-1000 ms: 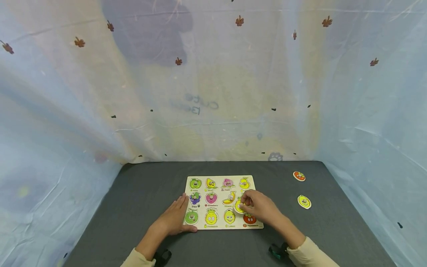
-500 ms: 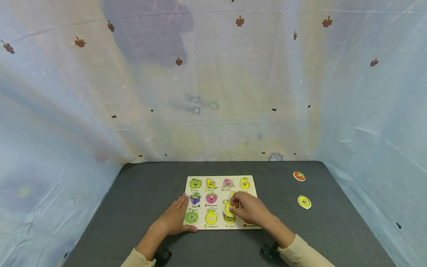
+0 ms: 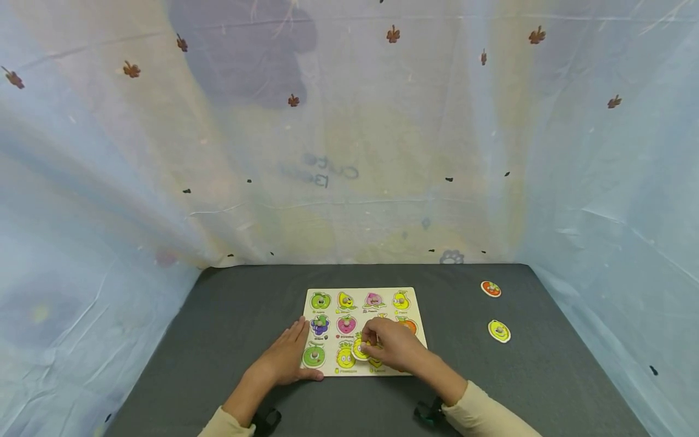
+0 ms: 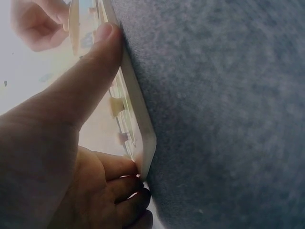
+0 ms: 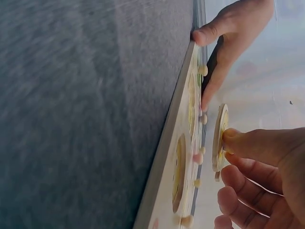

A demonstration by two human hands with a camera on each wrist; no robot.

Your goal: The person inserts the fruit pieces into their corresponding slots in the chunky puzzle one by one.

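A pale wooden fruit puzzle board lies on the dark table with rows of pictured fruits and small knobs. My right hand pinches a yellow, pineapple-like puzzle piece between thumb and fingers, over the front row beside the pineapple picture. In the right wrist view this piece stands apart from the board surface, on edge to the camera. My left hand rests along the board's left edge, fingers stretched out, with the thumb at the front edge. The lemon picture is partly covered by my right hand.
Two loose pieces lie on the table right of the board: a red-orange round one at the back and a yellow lemon-like one nearer. A patterned curtain encloses the table's back and sides.
My right hand has moved left across the board with the yellow piece, from near the right column to beside the pineapple picture. The left hand has stayed in place.
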